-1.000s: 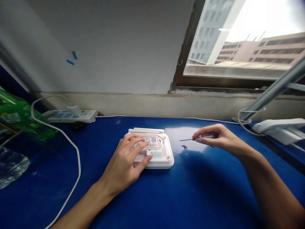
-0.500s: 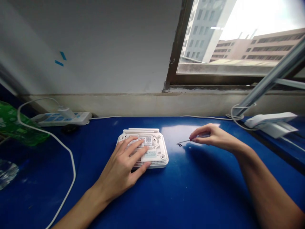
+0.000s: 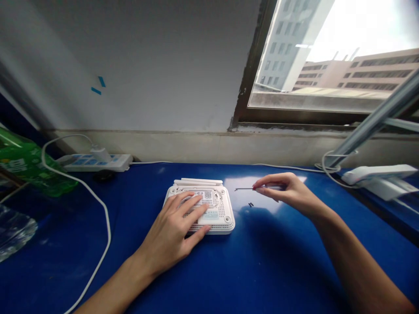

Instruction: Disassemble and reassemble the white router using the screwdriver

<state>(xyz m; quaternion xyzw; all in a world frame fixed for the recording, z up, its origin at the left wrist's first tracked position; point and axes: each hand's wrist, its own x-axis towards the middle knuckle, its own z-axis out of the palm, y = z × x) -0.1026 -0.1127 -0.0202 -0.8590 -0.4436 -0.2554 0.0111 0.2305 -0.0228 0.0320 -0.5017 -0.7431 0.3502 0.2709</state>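
**Head view:** one camera looking down on a glossy blue tabletop (image 3: pixel 278 266).
**Item:** white perforated plastic router (image 3: pixel 226 218), lying underside up, mid-table towards the far edge.
**Left hand (image 3: pixel 172 231):** open, fingers spread flat on the router's underside, gripping nothing.
**Right hand (image 3: pixel 281 192):** fingers pinched closed on a thin metal screwdriver (image 3: pixel 244 189), raised right of the router.
**Loose parts:** small dark screws (image 3: pixel 250 204), on the tabletop right of the router.
**Risk:** a careless sweep of the right hand could scatter the screws; lighter left-hand pressure could let the router slide.
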